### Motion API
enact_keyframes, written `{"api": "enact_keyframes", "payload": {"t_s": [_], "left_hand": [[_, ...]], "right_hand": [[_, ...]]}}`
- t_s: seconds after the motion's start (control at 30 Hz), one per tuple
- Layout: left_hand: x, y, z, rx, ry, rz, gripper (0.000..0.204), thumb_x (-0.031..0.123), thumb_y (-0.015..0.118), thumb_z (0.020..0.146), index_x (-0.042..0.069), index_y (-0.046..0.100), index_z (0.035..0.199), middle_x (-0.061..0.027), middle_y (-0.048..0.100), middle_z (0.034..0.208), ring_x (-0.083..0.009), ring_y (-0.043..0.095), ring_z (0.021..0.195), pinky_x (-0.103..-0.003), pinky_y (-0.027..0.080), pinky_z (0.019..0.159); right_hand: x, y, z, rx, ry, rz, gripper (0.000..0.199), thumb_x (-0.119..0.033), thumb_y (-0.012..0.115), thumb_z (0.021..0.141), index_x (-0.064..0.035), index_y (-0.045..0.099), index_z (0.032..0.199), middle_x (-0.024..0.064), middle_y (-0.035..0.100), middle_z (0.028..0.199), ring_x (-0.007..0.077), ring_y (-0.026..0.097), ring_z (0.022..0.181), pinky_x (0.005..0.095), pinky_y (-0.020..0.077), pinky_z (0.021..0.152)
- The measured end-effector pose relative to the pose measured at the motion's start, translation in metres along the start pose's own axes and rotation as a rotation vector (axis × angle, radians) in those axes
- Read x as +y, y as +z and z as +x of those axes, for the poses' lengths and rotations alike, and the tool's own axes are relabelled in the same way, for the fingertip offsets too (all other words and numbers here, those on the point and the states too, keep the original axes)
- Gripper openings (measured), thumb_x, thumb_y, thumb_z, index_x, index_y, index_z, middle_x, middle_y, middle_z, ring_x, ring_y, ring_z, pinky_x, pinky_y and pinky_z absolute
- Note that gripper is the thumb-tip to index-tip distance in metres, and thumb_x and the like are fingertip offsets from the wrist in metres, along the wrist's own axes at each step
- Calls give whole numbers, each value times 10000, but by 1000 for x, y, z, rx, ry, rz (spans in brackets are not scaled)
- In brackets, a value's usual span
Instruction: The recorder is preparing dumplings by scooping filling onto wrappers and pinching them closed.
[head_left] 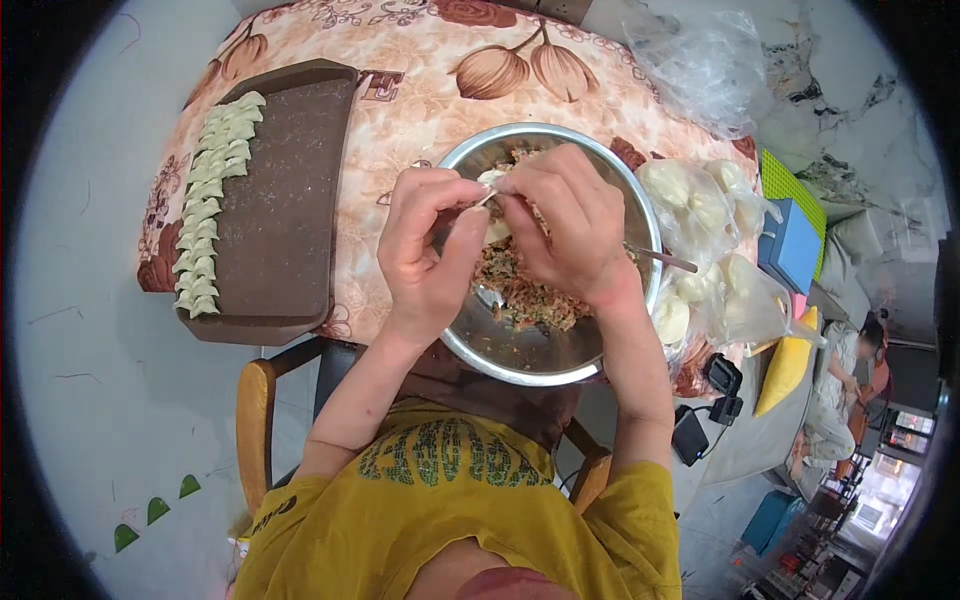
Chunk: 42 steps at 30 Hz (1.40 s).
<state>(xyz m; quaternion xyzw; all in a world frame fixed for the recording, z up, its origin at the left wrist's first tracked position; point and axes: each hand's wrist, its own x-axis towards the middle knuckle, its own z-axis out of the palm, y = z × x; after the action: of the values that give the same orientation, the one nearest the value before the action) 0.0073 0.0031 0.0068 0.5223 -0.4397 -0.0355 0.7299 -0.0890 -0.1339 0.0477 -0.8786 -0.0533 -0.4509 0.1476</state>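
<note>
My left hand [430, 240] and my right hand [568, 220] meet above a wide steel bowl [530, 379]. Between their fingertips is a pale dumpling [493, 192], its edge pinched from both sides; my fingers partly cover it. Chopped meat-and-vegetable filling [538, 300] lies in the bowl below. A thin utensil handle [668, 260] leans over the bowl's right rim, its other end hidden behind my right wrist. To the left stands a brown tray [285, 190], with rows of finished dumplings [207, 210] along its left side.
Clear bags of pale rounded dough pieces [690, 200] sit right of the bowl, with a crumpled plastic bag [700, 70] farther back. Beyond are a blue box [790, 245] and a yellow cushion [787, 370]. A wooden chair arm [255, 425] stands near left. Another person [835, 400] sits far right.
</note>
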Motion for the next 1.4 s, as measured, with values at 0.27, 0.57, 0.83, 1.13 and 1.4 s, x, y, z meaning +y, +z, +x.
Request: {"api": "enact_keyframes", "payload": {"t_s": [0.27,0.57,0.83,1.13,1.4], "left_hand": [[-1,4,4,24,-449,-375,438,-153,501,899,-5,593,1301,-51,568,1238,-88,578,1013,-207,466,842],[2,-6,7,-288,-302,-57,643,-181,498,783,32,576,1384,-94,574,1354,-129,577,1133,-216,463,837],[3,-2,3,-214,-613,-531,573,-160,511,894,-18,492,1449,-75,561,1397,-140,598,1206,-257,561,875],[-12,-4,3,-73,-770,-627,460,-24,590,971,-22,502,1423,-97,625,1323,-158,634,1172,-316,577,943],[-10,-3,4,95,-709,-731,379,0,570,992,15,563,1371,-90,645,1276,-160,641,1137,-302,569,933]], "right_hand": [[6,-1,-1,35,116,6,162,6,744,784,-15,630,897,122,609,850,306,630,767,388,528,633],[-1,4,-9,-74,66,-128,230,-2,666,698,-4,591,915,139,604,908,314,634,811,394,535,654],[-7,3,0,-174,73,-132,245,-18,668,675,-11,597,909,124,582,877,307,625,806,384,541,659],[-1,-1,6,-131,116,-56,312,-2,684,713,-44,657,1020,100,609,908,284,636,812,371,543,648],[-14,-8,12,-267,121,7,272,-28,715,747,-78,675,1011,100,591,1072,334,583,1011,425,528,799]]}}
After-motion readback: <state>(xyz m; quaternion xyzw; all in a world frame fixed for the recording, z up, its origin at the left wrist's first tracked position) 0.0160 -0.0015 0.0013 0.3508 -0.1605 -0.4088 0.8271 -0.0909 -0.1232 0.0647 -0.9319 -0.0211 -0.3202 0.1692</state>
